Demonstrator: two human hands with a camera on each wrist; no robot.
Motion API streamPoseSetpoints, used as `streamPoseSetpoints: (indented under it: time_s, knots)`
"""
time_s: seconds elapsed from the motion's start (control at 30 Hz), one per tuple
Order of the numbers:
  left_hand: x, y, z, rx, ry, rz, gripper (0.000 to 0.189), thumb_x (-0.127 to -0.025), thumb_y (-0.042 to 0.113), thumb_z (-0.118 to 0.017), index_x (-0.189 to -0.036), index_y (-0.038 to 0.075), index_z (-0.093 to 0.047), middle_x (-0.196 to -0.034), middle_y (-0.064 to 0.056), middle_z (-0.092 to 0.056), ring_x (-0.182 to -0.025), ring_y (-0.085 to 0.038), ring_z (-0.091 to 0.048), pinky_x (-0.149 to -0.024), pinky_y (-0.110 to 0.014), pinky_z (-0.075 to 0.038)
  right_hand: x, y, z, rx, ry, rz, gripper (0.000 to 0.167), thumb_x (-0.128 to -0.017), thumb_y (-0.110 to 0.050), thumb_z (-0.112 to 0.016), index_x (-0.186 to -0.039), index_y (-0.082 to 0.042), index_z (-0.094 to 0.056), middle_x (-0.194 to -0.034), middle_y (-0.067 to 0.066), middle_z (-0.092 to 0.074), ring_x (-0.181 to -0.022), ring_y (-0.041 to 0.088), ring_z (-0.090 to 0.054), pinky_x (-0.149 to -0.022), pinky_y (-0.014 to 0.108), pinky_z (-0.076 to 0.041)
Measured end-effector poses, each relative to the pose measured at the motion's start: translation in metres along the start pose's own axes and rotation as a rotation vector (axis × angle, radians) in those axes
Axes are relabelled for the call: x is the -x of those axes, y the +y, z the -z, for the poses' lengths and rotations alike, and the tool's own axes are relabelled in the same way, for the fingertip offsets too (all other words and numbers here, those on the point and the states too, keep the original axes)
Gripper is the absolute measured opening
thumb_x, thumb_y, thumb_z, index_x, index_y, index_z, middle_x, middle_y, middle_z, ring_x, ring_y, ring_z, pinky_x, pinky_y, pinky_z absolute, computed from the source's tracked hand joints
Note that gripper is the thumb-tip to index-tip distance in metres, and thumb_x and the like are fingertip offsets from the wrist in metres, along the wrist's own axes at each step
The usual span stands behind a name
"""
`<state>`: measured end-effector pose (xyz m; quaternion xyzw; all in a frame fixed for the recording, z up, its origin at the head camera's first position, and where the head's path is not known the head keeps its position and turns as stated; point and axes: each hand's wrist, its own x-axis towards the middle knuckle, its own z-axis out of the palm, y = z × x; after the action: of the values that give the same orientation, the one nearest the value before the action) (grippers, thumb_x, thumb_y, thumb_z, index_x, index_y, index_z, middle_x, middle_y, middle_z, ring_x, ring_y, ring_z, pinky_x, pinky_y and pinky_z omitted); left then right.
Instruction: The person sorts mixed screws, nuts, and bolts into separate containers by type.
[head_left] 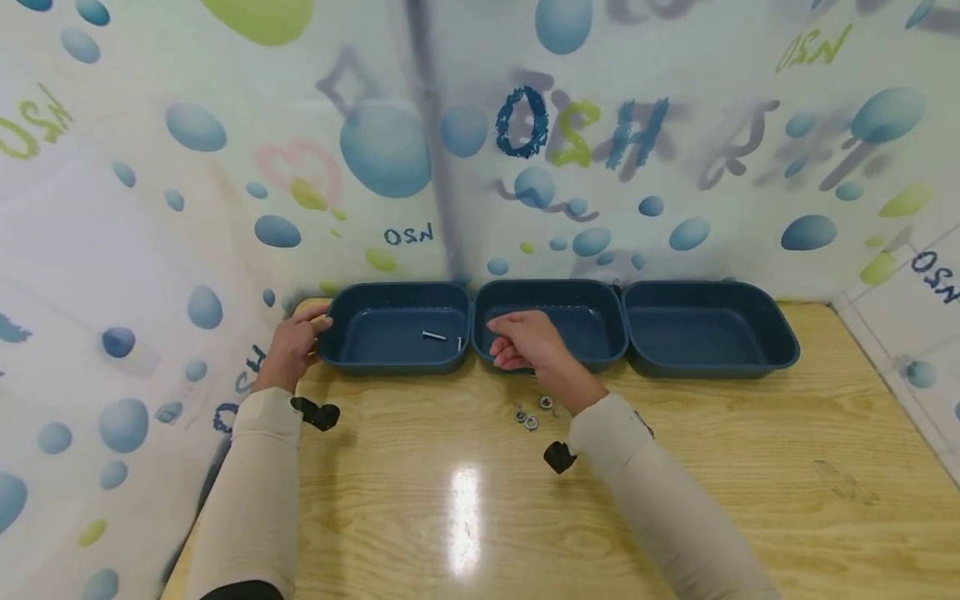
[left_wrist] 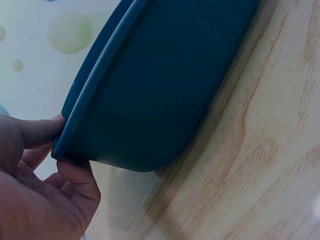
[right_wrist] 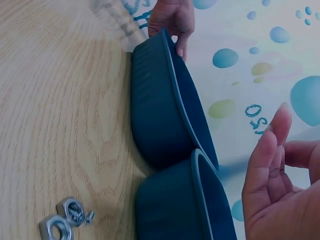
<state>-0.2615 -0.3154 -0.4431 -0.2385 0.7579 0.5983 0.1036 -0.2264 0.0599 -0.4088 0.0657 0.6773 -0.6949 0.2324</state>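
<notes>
My left hand (head_left: 292, 346) pinches the outer rim of the left blue bin (head_left: 397, 368), thumb on top and fingers bent under, as the left wrist view shows. Two bolts (head_left: 433, 336) lie at the right end of that bin. Over the left part of the middle blue bin (head_left: 592, 357) hovers my right hand (head_left: 528, 342). Its fingers are loosely bent, and nothing shows between them in the right wrist view. On the table in front of the middle bin sit several metal nuts (head_left: 531, 422), with a small screw (right_wrist: 90, 217) beside them.
A third blue bin (head_left: 712, 367) stands at the right, in line with the other two. Behind the row rises a wall covering (head_left: 480, 208) printed with bubbles. The wooden table (head_left: 390, 492) extends toward me, with a bright light reflection on it.
</notes>
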Motion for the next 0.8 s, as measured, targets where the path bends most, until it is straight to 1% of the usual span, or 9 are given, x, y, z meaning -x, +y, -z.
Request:
streamPoseSetpoints:
  time_s: [0.1, 0.23, 0.43, 0.5, 0.63, 0.7, 0.8]
  knots:
    - [-0.001, 0.001, 0.0, 0.006, -0.002, -0.001, 0.049, -0.102, 0.028, -0.049, -0.15, 0.022, -0.04, -0.138, -0.004, -0.044, -0.105, -0.016, -0.049, -0.083, -0.029, -0.044, 0.007, 0.0, 0.006, 0.012, -0.002, 0.016, 0.032, -0.097, -0.021, -0.061, -0.123, -0.002, -0.061, -0.062, 0.003, -0.062, -0.048, 0.011, -0.06, -0.054, 0.025, -0.054]
    - [-0.001, 0.003, 0.0, 0.009, 0.005, -0.004, 0.049, -0.102, 0.028, -0.05, -0.149, 0.022, -0.041, -0.131, -0.003, -0.048, -0.101, -0.016, -0.05, -0.082, -0.029, -0.044, 0.016, 0.001, 0.014, 0.035, 0.005, 0.023, 0.032, -0.098, -0.023, -0.06, -0.122, -0.003, -0.061, -0.063, 0.003, -0.062, -0.048, 0.011, -0.059, -0.054, 0.025, -0.054]
    - [-0.001, 0.002, 0.0, 0.009, 0.017, 0.015, 0.048, -0.102, 0.028, -0.05, -0.149, 0.023, -0.042, -0.136, -0.005, -0.047, -0.1, -0.016, -0.05, -0.081, -0.029, -0.043, 0.024, 0.008, 0.024, 0.055, 0.016, 0.008, 0.03, -0.098, -0.025, -0.06, -0.118, -0.003, -0.064, -0.063, 0.002, -0.061, -0.049, 0.011, -0.059, -0.058, 0.027, -0.054]
    - [-0.001, 0.002, 0.0, 0.006, 0.021, 0.018, 0.048, -0.102, 0.028, -0.05, -0.149, 0.023, -0.042, -0.135, -0.005, -0.047, -0.099, -0.016, -0.051, -0.08, -0.028, -0.043, 0.027, 0.012, 0.028, 0.052, 0.015, 0.002, 0.032, -0.098, -0.025, -0.059, -0.121, -0.002, -0.063, -0.063, 0.002, -0.061, -0.049, 0.011, -0.059, -0.057, 0.027, -0.054]
    - [-0.002, 0.001, 0.0, 0.011, 0.026, 0.023, 0.048, -0.102, 0.027, -0.05, -0.149, 0.023, -0.042, -0.128, -0.003, -0.05, -0.097, -0.015, -0.052, -0.078, -0.028, -0.045, 0.031, 0.019, 0.036, 0.036, 0.016, -0.012, 0.039, -0.099, -0.025, -0.058, -0.128, 0.001, -0.059, -0.063, 0.001, -0.061, -0.048, 0.01, -0.058, -0.057, 0.027, -0.054]
    - [-0.002, 0.0, 0.0, 0.015, 0.026, 0.026, 0.048, -0.102, 0.027, -0.05, -0.149, 0.023, -0.042, -0.129, -0.003, -0.05, -0.098, -0.015, -0.053, -0.08, -0.028, -0.045, 0.033, 0.023, 0.039, 0.029, 0.016, -0.014, 0.042, -0.1, -0.025, -0.057, -0.131, 0.002, -0.056, -0.063, 0.0, -0.06, -0.048, 0.009, -0.057, -0.057, 0.026, -0.054]
    - [-0.002, 0.0, -0.002, 0.018, 0.021, 0.031, 0.048, -0.102, 0.028, -0.05, -0.149, 0.024, -0.041, -0.14, -0.006, -0.046, -0.105, -0.017, -0.052, -0.086, -0.031, -0.045, 0.036, 0.029, 0.044, 0.018, 0.02, -0.023, 0.043, -0.1, -0.024, -0.056, -0.133, 0.003, -0.054, -0.062, 0.0, -0.061, -0.048, 0.008, -0.057, -0.056, 0.025, -0.054]
